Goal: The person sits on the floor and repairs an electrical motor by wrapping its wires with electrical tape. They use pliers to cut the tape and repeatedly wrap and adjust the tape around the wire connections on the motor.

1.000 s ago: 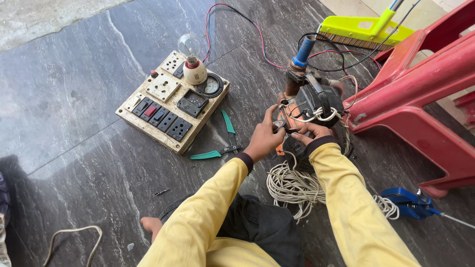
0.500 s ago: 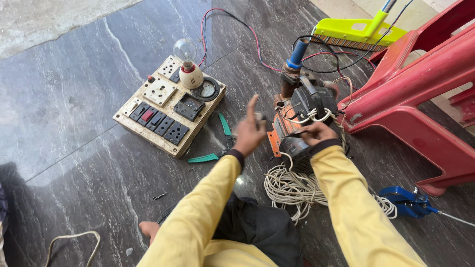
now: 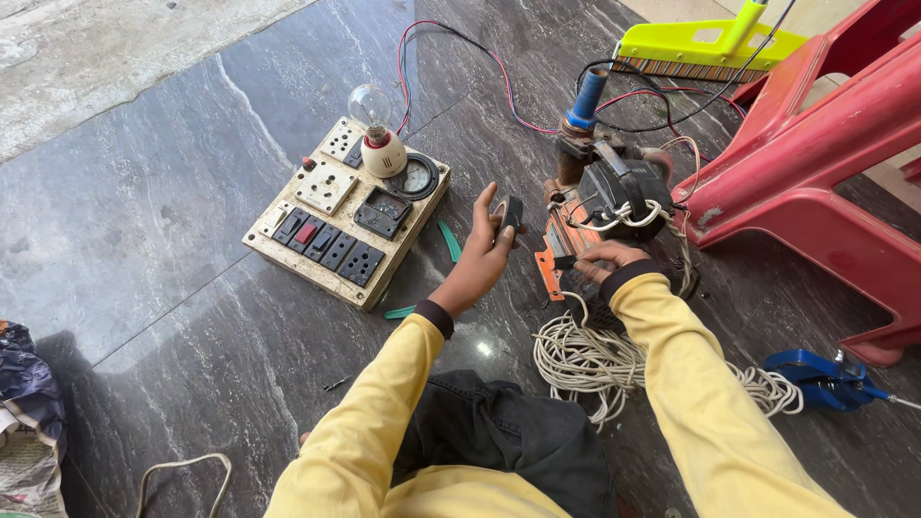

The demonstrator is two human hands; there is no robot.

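— What's in the head view?

— A person in yellow sleeves sits on a dark stone floor (image 3: 173,240). The left hand (image 3: 484,254) is lifted off the floor, its grip clamped on a small black part (image 3: 511,213) pinched between thumb and fingers, just left of the motor (image 3: 614,206).

— And the other hand?

— The right hand (image 3: 600,259) rests on the motor's near side, fingers curled onto the orange piece (image 3: 549,264) at its front. Whether that grip is truly closed on anything, I cannot tell; the fingertips are hidden.

— Where does the motor sit?

— On the floor, between the test board (image 3: 345,225) and the red chair (image 3: 815,182). A blue-handled tool (image 3: 585,96) stands up just behind it, and white cord (image 3: 585,360) lies coiled in front, touching the right sleeve.

— What's on the board?

— A clear bulb (image 3: 369,105) upright in a white holder, a round gauge beside it, rows of black switches. Red and black wires (image 3: 480,58) trail off behind.

— Anything else nearby?

— Green-handled pliers (image 3: 449,240) lie between board and left hand. A yellow-green broom (image 3: 700,48) lies beyond the chair, and a blue tool (image 3: 825,379) at far right.
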